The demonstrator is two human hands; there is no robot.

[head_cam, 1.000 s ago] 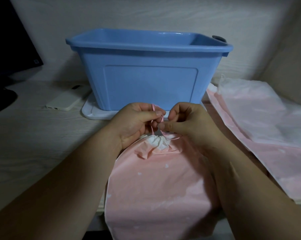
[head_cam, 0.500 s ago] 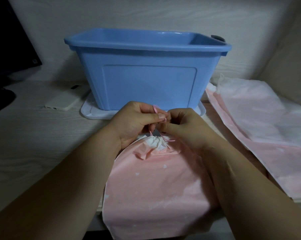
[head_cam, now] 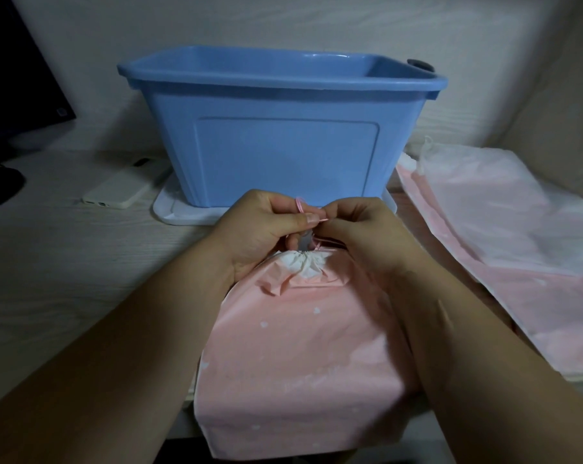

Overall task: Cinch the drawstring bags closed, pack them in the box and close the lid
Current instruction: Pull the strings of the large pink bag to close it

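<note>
Your left hand (head_cam: 263,226) and right hand (head_cam: 360,229) each have their grip pinched on the pink cord (head_cam: 299,205), just above the cinched bag (head_cam: 300,346); it lies near you on the worktop (head_cam: 65,279), before the open blue box (head_cam: 283,155)

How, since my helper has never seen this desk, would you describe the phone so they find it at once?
Start at the blue box in the middle of the desk. Left of its base, beside the white lid under it, lies the phone. It is a slim, flat, cream slab, hard-edged, unlike the soft pink bags.
</note>
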